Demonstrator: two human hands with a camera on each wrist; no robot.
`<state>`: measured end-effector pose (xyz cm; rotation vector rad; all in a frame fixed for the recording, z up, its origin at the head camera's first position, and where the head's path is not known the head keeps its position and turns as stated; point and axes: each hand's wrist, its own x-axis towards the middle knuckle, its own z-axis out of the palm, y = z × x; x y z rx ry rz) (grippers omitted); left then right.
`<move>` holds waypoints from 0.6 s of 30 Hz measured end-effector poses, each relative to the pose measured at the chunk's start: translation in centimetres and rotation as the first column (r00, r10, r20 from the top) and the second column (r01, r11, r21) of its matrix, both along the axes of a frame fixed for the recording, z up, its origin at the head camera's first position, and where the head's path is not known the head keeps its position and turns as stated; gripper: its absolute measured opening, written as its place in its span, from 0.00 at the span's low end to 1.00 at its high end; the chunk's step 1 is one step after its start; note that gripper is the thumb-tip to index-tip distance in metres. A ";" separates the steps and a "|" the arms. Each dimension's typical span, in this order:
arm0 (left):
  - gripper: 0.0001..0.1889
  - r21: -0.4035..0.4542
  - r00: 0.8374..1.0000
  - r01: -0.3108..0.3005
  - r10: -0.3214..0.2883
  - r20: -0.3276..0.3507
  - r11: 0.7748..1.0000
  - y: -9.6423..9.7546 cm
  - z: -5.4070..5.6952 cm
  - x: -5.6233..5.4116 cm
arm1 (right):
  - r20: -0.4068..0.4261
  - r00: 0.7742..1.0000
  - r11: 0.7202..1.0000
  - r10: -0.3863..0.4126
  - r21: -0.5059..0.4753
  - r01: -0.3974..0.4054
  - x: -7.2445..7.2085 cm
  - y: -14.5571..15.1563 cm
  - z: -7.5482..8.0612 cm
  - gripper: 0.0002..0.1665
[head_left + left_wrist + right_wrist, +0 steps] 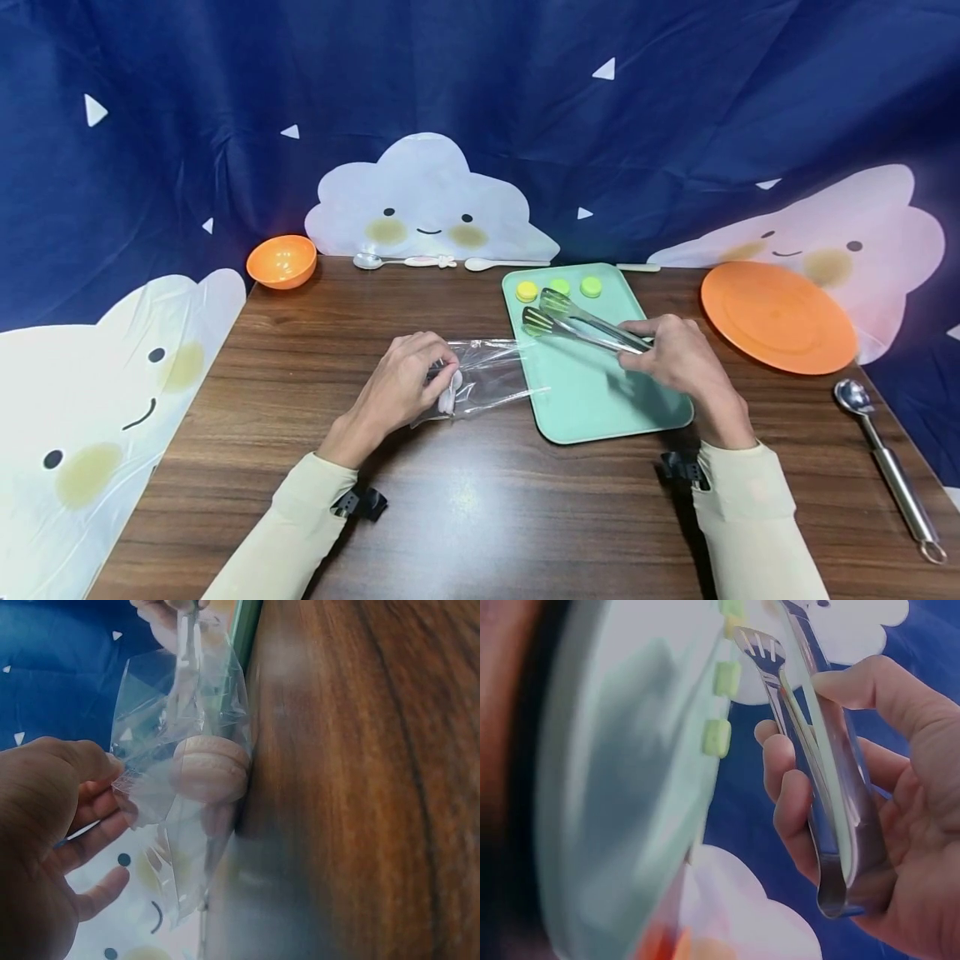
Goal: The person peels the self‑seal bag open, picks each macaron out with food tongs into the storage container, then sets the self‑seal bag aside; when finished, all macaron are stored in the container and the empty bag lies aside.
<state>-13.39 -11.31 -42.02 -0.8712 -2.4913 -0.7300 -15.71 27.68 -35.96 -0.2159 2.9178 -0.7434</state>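
My left hand [411,379] pinches the edge of a clear plastic bag [495,379] lying on the table, its far end reaching the tray's left edge. In the left wrist view, a pale pinkish macaron [211,769] shows inside the bag; my fingers partly cover the bag in the head view. My right hand [678,354] grips metal tongs [600,333] above a mint-green tray [592,408]. The slotted tong tips are spread apart with nothing between them. Near the tray's far edge sit a yellow macaron [527,291] and two green macarons [591,287], close beyond the tips.
An orange bowl [282,262] stands at the back left corner. Spoons [427,262] lie along the back edge. To the right are an orange plate [780,321] and a metal scoop [888,467]. A blue curtain [480,75] hangs behind the wooden table [465,517].
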 end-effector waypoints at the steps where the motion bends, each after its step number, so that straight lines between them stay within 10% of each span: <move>1: 0.02 -0.002 1.000 -0.001 0.001 -0.002 1.000 0.0 0.0 0.0 | 0.002 1.000 1.000 -0.001 0.007 0.001 0.1 0.2 0.2 0.33; 18: 0.02 -0.014 1.000 -0.004 0.004 0.015 1.000 0.0 0.2 0.1 | -0.063 0.995 0.995 0.071 0.067 -0.067 0.0 -0.2 -0.2 0.28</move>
